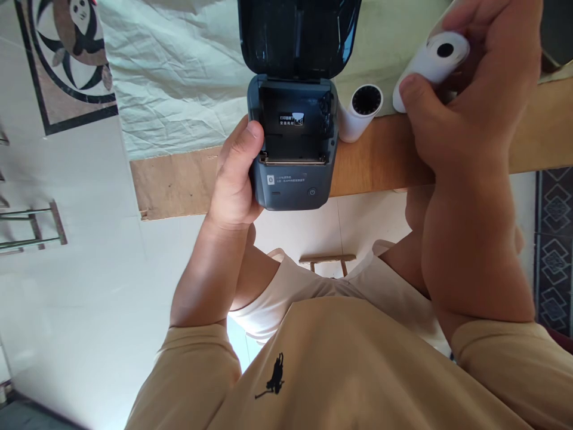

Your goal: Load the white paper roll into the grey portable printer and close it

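A dark label printer (290, 185) with its glossy black lid raised is near the table's front edge. My left hand (239, 170) grips its left side, thumb on the rim of the compartment. Inside the compartment a small printed label shows, and no roll lies in it. Just right of the printer a white paper roll (353, 128) with a dark core leans on the table edge. My right hand (470, 101) is closed on a second white roll (418, 68), its black core hole facing up, thumb against its near side.
A pale green cloth (179, 71) covers the wooden table, leaving its front edge (179, 182) bare. A dark object (557, 33) is at the far right. Stool parts (326, 259) show below, between the legs.
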`<state>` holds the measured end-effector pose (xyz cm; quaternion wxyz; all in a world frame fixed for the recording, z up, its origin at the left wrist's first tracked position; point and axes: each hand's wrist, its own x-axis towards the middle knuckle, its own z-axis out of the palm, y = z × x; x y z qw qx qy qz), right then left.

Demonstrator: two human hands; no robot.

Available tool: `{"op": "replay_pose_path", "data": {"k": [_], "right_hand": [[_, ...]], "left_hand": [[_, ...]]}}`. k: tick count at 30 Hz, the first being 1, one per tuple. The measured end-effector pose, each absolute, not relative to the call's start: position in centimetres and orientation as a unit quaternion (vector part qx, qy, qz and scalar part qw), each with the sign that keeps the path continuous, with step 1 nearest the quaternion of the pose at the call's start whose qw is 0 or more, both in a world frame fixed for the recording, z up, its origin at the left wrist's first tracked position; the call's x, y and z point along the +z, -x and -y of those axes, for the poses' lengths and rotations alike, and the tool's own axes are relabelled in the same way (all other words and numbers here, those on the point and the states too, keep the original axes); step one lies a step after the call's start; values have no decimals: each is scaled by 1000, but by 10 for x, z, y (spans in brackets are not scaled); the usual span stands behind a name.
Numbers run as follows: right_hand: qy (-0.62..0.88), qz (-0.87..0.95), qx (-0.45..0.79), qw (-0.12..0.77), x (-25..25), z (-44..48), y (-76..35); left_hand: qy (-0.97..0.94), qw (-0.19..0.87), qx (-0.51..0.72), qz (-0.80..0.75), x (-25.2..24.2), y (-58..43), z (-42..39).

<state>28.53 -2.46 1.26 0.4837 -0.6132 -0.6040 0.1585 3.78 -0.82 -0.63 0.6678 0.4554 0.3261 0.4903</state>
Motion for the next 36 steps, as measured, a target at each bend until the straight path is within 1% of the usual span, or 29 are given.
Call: {"op": "replay_pose_path", "data": {"k": [1,3,8,9,12,13,18,22,27,32,33,36], "right_hand": [[595,613,147,499,12,25,-286],[572,644,108,497,10,26,-287],[646,638,64,414,8,29,-290],[643,638,61,420,7,29,-290],[584,645,89,485,6,28,-290],[575,644,100,494,6,27,-290],[638,641,70,421,8,28,-290],[610,636,97,462,10,31,-289],[672,635,73,375,12,34,-290],[601,651,78,458,4,28,-293],[607,648,67,455,4,27,-292],[652,640,46,403,8,28,-287]], "left_hand": [[-456,668,490,-326,-6,-37,8],[-457,667,490,-327,-6,-37,9],[-465,665,483,-329,-2,-38,10],[-464,665,482,-331,-1,-38,10],[-455,665,484,-340,-2,-39,9],[-454,663,487,-342,-2,-40,9],[-468,656,488,-336,-5,-40,8],[-465,654,492,-337,-4,-41,9],[-460,661,477,-351,3,-42,11],[-456,663,483,-346,0,-42,11],[-454,660,486,-348,-1,-42,11],[-450,656,491,-355,-4,-41,10]]}}
